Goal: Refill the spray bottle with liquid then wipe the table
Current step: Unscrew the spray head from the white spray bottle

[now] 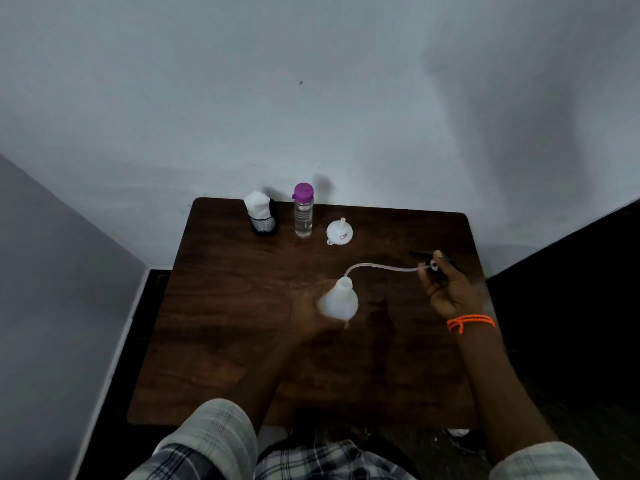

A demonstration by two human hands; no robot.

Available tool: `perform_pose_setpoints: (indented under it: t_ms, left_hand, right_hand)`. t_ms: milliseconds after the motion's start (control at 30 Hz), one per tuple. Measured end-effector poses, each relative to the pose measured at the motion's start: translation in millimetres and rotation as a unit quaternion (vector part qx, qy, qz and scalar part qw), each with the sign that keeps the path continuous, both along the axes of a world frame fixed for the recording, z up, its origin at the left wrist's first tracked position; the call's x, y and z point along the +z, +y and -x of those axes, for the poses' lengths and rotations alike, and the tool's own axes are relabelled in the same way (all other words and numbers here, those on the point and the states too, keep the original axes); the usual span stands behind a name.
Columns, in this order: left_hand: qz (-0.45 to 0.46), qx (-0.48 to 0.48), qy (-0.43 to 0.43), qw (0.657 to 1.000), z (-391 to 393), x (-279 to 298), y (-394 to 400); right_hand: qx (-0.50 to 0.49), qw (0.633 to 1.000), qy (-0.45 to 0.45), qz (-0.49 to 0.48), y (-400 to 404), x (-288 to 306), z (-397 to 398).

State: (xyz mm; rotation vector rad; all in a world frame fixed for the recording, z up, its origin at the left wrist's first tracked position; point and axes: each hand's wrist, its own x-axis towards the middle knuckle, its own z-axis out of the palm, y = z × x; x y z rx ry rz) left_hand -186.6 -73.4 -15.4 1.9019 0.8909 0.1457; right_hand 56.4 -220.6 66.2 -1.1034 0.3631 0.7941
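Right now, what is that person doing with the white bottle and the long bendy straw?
The person is taking a spray bottle apart to refill it. The left hand holds the white bottle above the table. The right hand holds the black sprayer top, and its thin tube still reaches into the bottle's neck. The purple-capped water bottle, the white funnel and the tissue holder wait at the back.

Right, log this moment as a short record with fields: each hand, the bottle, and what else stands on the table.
left hand: grip closed around the white spray bottle body, held above the table
right hand: grip on the black spray head, lifted off the bottle
dip tube: curves from spray head to bottle neck
bottle neck: open
water bottle: upright, purple cap on, far edge
funnel: spout up, right of water bottle
tissue holder: left of water bottle
table: dark wood
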Motion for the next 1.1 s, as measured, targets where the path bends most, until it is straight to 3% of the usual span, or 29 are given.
perform_pose_setpoints:
  t_ms: [267, 500, 800, 933, 1100]
  left_hand:
    - [0.005, 0.018, 0.048, 0.999, -5, -22, 14]
    - [-0.001, 0.071, -0.009, 0.997, -8, -44, 22]
    - [-0.029, 0.05, 0.012, 0.998, -10, -68, 33]
    - [-0.046, 0.038, 0.011, 0.998, -11, -76, 32]
    - [-0.057, 0.018, 0.003, 0.998, -16, -83, 31]
  right_hand:
    - [0.009, 1.0, -0.002, -0.009, -2, -9, -24]
    - [0.102, 0.994, 0.021, 0.037, 1, -31, -38]
    - [0.225, 0.965, 0.006, 0.135, 23, -86, -38]
    - [0.256, 0.94, -0.049, 0.22, 39, -107, -28]
    - [0.255, 0.89, -0.202, 0.321, 60, -132, -7]
